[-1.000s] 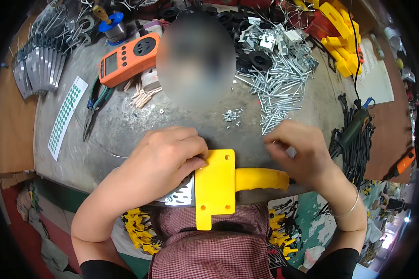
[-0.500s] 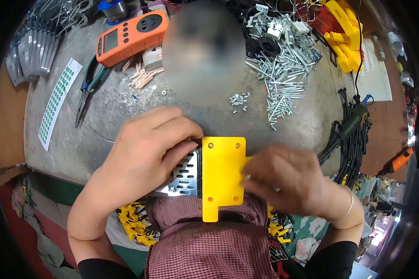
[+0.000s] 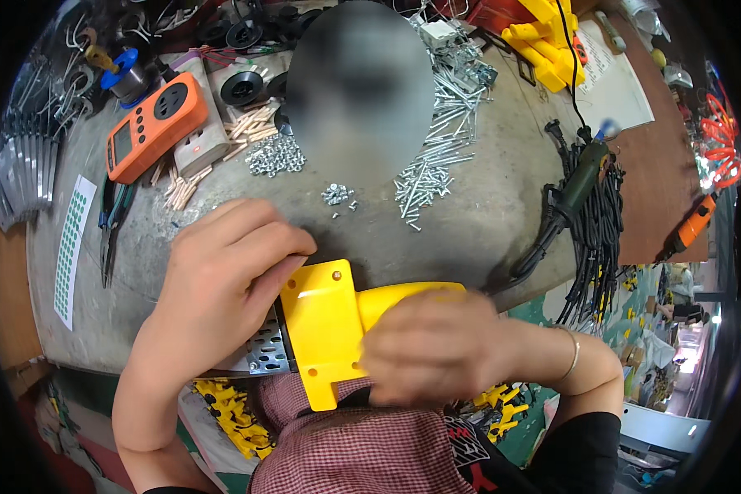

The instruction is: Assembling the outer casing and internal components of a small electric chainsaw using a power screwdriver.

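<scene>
A yellow plastic housing lies at the table's front edge, with a flat plate and corner holes. A rounded handle runs from it to the right. Along its left side sits a slotted metal plate with a dark edge between them. My left hand pinches the far left corner where these parts meet, hiding some of the metal. Over the handle and the plate's lower right corner is my right hand, smeared by motion. Its fingers look bent, but whether they hold anything does not show.
Small nuts lie just beyond the housing, with a pile of screws to their right. An orange meter, pliers and a sticker sheet are at left. A dark green power tool rests on black cables at right.
The housing has shifted left and tilted, and its handle now shows more. My right hand has moved left and lower over it. The left hand keeps its pinch. The whole view has turned somewhat.
</scene>
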A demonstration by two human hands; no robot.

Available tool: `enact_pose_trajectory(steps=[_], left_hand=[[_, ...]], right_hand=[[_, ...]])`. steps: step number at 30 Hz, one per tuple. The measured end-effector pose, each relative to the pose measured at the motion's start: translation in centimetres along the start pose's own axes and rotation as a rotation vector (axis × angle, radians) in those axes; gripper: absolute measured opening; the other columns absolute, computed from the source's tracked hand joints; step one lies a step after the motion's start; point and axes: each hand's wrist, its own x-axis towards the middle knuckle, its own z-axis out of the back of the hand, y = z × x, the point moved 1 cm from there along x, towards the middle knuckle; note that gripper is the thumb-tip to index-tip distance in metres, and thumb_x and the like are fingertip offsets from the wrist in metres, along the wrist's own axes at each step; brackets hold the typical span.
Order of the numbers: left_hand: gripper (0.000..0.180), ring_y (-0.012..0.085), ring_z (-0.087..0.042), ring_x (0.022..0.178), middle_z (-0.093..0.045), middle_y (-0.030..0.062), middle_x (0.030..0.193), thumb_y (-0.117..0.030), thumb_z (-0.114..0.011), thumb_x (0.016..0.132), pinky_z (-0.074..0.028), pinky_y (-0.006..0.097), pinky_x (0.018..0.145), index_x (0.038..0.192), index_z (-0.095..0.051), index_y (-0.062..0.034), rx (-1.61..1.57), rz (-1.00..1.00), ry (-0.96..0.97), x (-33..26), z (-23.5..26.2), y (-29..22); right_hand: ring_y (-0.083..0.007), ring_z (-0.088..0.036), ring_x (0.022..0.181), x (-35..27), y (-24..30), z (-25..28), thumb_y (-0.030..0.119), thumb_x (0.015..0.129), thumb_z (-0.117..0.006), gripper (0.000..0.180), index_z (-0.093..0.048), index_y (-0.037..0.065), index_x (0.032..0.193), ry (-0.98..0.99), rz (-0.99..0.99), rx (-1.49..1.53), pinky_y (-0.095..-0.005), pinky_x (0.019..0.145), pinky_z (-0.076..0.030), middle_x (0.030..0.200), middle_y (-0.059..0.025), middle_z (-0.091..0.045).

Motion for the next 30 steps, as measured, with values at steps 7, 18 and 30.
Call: enact_pose_trajectory(steps=[7, 18, 30], left_hand=[[0.012, 0.0290, -0.061, 0.084, -0.060, 0.0090, 0.083, -0.002, -0.070, 0.070, -0.050, 0.038, 0.072, 0.082, -0.066, -0.0044, 0.111, -0.234, 0.170, 6.1, -4.3, 0.7], [0.015, 0.0302, -0.062, 0.089, -0.061, 0.0085, 0.089, -0.009, -0.070, 0.073, -0.052, 0.041, 0.075, 0.086, -0.065, -0.0067, 0.263, -0.345, 0.323, 9.3, -8.7, 1.8], [0.014, 0.0266, -0.063, 0.071, -0.062, 0.0082, 0.077, -0.002, -0.074, 0.069, -0.050, 0.034, 0.064, 0.079, -0.064, -0.0029, -0.135, 0.000, 0.311, 1.8, 0.7, -2.4]], right_hand=[[-0.0312, -0.062, 0.077, -2.6, -6.7, 2.3, 0.013, 0.077, -0.068, 0.012, -0.059, 0.006, 0.082, 0.095, -0.681, -0.243, -0.0400, 0.067, -0.050, 0.078, -0.0100, -0.061], [-0.0306, -0.063, 0.078, -3.3, -6.6, 4.5, 0.007, 0.076, -0.067, 0.010, -0.060, 0.007, 0.082, 0.085, -0.858, -0.103, -0.0396, 0.067, -0.050, 0.081, -0.0109, -0.061], [-0.0305, -0.066, 0.082, -0.9, -7.5, 1.7, 0.001, 0.075, -0.062, 0.020, -0.062, 0.004, 0.095, 0.397, -0.642, -0.465, -0.0381, 0.070, -0.054, 0.087, -0.0134, -0.064]])
